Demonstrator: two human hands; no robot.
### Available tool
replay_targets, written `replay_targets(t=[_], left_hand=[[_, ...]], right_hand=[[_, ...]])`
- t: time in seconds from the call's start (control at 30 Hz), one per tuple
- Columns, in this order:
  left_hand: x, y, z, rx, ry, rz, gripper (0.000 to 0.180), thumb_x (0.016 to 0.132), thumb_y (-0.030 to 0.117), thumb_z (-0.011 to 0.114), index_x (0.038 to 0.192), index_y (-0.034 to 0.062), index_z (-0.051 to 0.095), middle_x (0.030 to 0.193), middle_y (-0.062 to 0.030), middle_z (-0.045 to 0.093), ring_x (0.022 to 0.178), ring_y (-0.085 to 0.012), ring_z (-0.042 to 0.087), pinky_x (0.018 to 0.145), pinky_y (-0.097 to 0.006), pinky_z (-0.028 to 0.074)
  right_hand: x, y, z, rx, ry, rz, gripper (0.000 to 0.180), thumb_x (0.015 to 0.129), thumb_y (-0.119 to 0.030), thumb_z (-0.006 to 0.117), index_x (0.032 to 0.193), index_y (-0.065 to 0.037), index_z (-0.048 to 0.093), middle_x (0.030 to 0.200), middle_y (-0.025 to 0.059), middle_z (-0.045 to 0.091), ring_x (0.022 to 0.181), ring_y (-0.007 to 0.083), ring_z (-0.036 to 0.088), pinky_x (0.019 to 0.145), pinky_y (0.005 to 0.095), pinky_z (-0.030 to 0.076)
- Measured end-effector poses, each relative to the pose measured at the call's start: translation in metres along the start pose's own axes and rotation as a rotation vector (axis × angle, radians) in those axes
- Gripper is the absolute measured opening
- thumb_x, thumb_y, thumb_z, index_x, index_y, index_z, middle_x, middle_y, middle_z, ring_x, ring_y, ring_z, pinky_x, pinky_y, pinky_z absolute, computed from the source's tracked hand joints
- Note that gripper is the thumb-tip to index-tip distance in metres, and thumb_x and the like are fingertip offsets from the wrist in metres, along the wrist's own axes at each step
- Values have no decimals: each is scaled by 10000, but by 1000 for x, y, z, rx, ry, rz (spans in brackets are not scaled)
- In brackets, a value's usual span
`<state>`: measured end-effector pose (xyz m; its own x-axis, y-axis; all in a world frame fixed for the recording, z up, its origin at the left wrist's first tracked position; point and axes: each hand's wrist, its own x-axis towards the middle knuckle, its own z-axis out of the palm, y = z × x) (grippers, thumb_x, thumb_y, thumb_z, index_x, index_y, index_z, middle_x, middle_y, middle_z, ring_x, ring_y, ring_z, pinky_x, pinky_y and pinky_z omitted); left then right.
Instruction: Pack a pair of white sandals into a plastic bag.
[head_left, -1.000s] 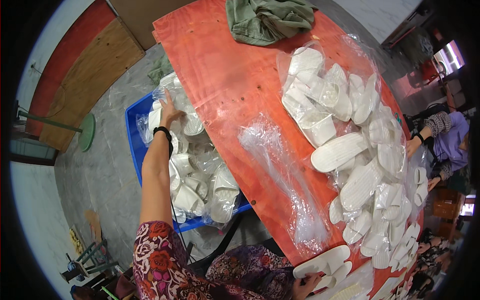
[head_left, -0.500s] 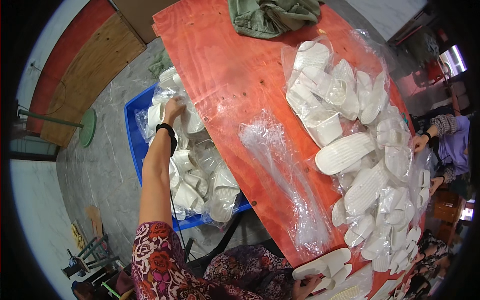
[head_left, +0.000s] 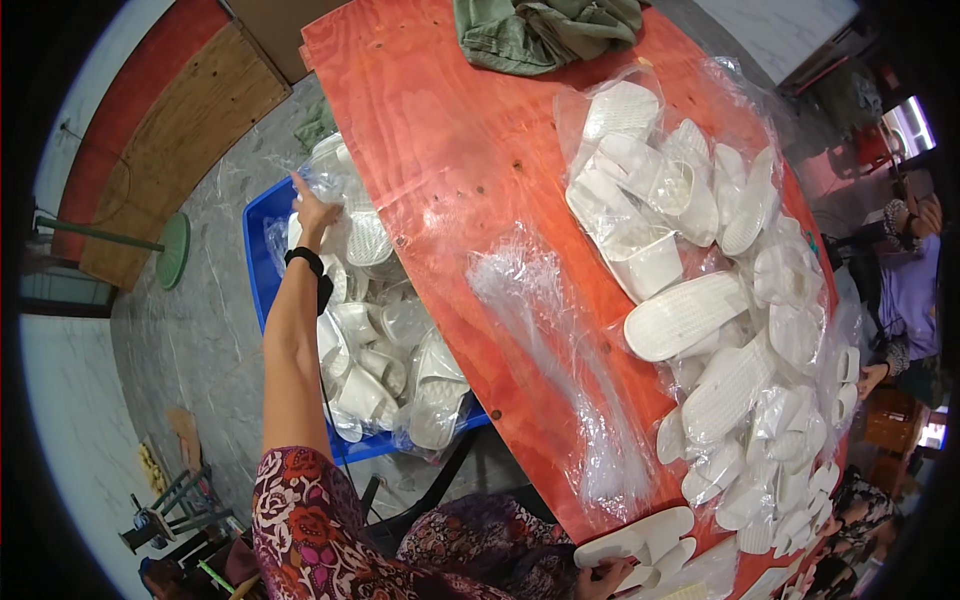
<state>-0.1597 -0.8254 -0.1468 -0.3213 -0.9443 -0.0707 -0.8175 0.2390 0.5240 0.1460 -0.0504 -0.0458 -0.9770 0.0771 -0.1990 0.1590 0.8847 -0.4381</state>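
Note:
My left hand [head_left: 316, 212], with a black band on its wrist, is over the far end of a blue bin [head_left: 257, 235]. Its index finger stretches out and its fingers are apart. Right beside it lie white slippers [head_left: 370, 243] in clear plastic bags, heaped in the bin. At the table's near edge my right hand [head_left: 604, 578] grips a pair of unbagged white slippers [head_left: 640, 537], partly cut off by the lower rim of the picture. To the left of the larger slipper pile lies a bunch of clear plastic bags [head_left: 540, 340].
A red wooden table [head_left: 420, 130] bears many bagged white slippers [head_left: 690, 310] on its right side. Green cloth [head_left: 545, 35] lies at its far end. Across the table a person in purple [head_left: 908, 290] works. A green round-based stand [head_left: 172, 250] is on the floor at left.
My left hand has shifted a little left and its fingers have spread. My right hand stays with the slippers. One hand of the person opposite has risen from the pile.

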Motion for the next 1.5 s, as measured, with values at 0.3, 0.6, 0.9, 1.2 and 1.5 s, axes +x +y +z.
replay_targets(t=[0.3, 0.6, 0.9, 1.2, 1.5], left_hand=[[21, -59, 30, 256, -25, 500, 240, 753, 122, 538, 937, -27, 577, 876, -296, 627, 828, -446, 621, 746, -499, 487], [-75, -70, -57, -94, -31, 498, 323, 794, 130, 530, 1071, -35, 550, 874, -266, 631, 810, -408, 617, 724, -443, 471], [-163, -90, -154, -222, -121, 537, 271, 851, 108, 524, 1087, -11, 585, 804, -243, 616, 689, -315, 614, 653, -372, 469], [-183, -25, -267, -674, -148, 483, 365, 905, 229, 603, 1193, 10, 560, 950, -58, 631, 856, -135, 547, 764, -303, 464], [-257, 78, -355, -1056, -571, 649, 251, 924, 159, 598, 1131, 23, 557, 827, 20, 543, 715, -67, 492, 674, -219, 413]], right_hand=[[-2, -2, 2, 62, 71, -7, 548, 727, -240, 754, 1159, 26, 546, 1139, 290, 495, 1107, 484, 419, 950, 555, 337], [0, 2, 11, 268, 96, 22, 329, 632, 52, 592, 934, -12, 481, 1017, 128, 403, 755, 198, 513, 573, 267, 465], [-4, -2, 8, 260, 110, -91, 288, 655, 24, 602, 922, -22, 504, 980, 127, 417, 809, 242, 474, 581, 286, 443], [-16, -5, 9, 237, 236, -164, 268, 674, 28, 582, 932, -9, 518, 960, 155, 426, 845, 306, 481, 637, 334, 457], [-9, -6, 8, 361, 270, -194, 255, 734, -13, 595, 986, -41, 569, 960, 167, 492, 899, 338, 528, 761, 402, 455]])
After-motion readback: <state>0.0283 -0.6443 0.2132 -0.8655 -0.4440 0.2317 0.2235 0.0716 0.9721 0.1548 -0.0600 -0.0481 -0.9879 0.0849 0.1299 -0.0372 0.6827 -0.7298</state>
